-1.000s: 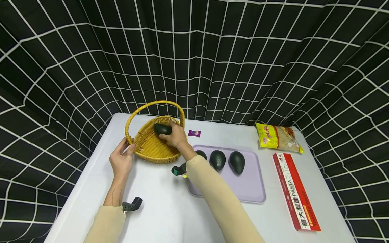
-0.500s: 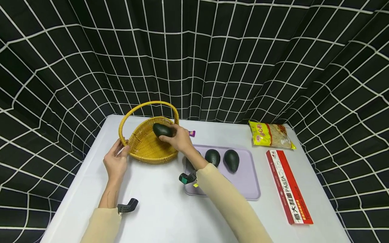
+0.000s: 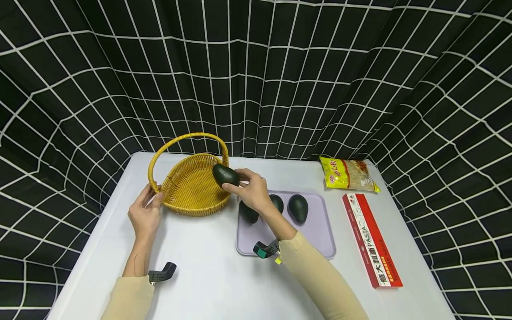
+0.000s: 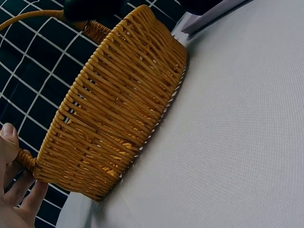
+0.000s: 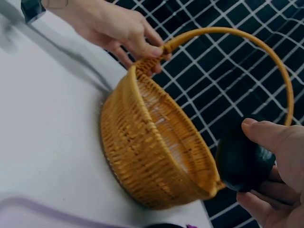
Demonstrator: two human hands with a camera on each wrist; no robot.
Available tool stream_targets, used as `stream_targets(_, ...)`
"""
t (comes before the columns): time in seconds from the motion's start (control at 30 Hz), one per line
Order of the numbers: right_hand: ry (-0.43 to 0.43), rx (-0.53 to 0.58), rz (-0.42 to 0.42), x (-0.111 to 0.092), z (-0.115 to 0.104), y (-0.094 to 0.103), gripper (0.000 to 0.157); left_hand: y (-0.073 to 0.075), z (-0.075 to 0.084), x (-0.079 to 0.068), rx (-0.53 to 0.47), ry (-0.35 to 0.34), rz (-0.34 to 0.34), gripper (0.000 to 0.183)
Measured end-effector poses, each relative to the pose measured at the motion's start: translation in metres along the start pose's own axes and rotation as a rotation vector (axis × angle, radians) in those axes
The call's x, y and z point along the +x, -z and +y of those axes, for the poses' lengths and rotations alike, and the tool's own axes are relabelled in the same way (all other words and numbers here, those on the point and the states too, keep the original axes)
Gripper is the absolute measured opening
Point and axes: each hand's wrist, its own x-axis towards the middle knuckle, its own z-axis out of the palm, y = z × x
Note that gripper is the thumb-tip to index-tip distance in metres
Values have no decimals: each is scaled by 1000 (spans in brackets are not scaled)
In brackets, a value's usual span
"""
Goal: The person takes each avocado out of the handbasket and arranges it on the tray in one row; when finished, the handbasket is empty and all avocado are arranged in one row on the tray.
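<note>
A yellow wicker basket (image 3: 192,191) with an arched handle stands at the back left of the table, its visible inside bare. My left hand (image 3: 145,215) pinches the handle's left base, thumb and fingers either side of it, as the left wrist view also shows. Over the basket's right rim, my right hand (image 3: 254,191) grips a dark green avocado (image 3: 225,175) between thumb and fingers. In the right wrist view that avocado (image 5: 240,156) overlaps the rim. Beneath the right forearm lies a lilac tray (image 3: 320,240) with several avocados, partly covered by the arm.
A yellow noodle bag (image 3: 348,174) lies at the back right. In front of it is a long red pasta box (image 3: 372,240). A black gridded curtain (image 3: 256,89) surrounds the white table (image 3: 200,275) at the back and sides.
My right hand has drawn the avocado from over the basket's inside rightward to its right rim. The left hand keeps its hold on the handle. The whole head view has shifted slightly.
</note>
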Motion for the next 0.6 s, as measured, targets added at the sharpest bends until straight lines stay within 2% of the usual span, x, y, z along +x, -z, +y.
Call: stream_targets(0.6, -120, 42, 263, -44, 26, 74, 54, 0, -1, -1, -12, 16, -1, 48)
